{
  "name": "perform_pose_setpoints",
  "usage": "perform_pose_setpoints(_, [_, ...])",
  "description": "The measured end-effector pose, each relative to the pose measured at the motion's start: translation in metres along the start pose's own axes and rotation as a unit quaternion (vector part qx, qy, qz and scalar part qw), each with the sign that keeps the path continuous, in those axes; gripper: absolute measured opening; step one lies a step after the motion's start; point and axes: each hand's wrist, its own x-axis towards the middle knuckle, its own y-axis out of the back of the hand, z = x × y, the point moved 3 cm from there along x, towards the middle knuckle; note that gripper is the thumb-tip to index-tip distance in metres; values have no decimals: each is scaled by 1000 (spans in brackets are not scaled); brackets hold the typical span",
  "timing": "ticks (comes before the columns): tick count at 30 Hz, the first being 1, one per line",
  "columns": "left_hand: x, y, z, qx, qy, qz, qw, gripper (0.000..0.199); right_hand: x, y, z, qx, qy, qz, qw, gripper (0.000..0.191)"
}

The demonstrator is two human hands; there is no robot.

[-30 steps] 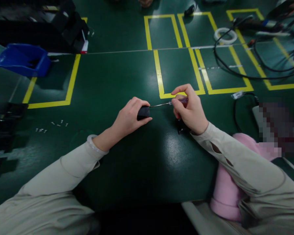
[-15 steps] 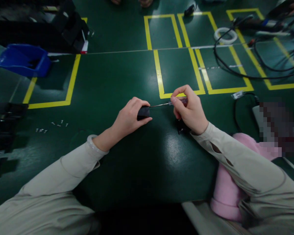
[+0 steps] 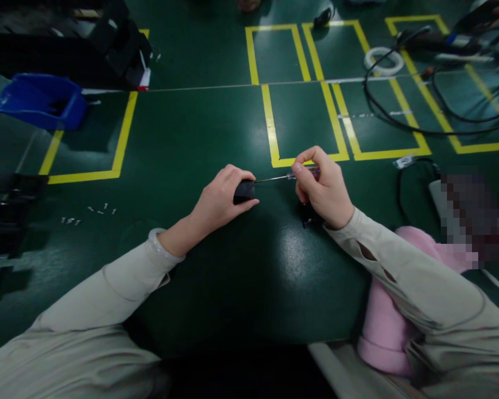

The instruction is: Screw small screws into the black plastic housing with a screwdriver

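My left hand (image 3: 221, 194) is closed round a small black block-shaped part (image 3: 244, 191), fingers above and thumb below. In my right hand (image 3: 325, 185) is a screwdriver (image 3: 291, 176) with a clear handle, its thin shaft pointing left. The tip meets the upper right edge of the black part; whether a screw sits there is too small to see. Just under my right hand lies another dark part (image 3: 310, 215), partly covered by the hand. Several small screws (image 3: 100, 210) lie loose on the green table (image 3: 191, 133) to the left.
A blue bin (image 3: 41, 102) stands at the back left, beside black equipment (image 3: 108, 44). Several black parts (image 3: 4, 221) line the left edge. Cables (image 3: 382, 113) and a white ring (image 3: 383, 61) lie at the back right. Pink cloth (image 3: 386, 327) is by my right arm. Another person's hand (image 3: 248, 4) shows at the top.
My hands, the black part and the screwdriver hold almost the same position. At the top edge, one of the other person's two hands has gone out of view.
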Motion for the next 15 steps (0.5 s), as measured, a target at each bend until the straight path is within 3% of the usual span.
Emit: perform_pose_setpoints(15, [1,-1,0,5,-8,7,1000,38,1,-1,3,48,14,23,999,27])
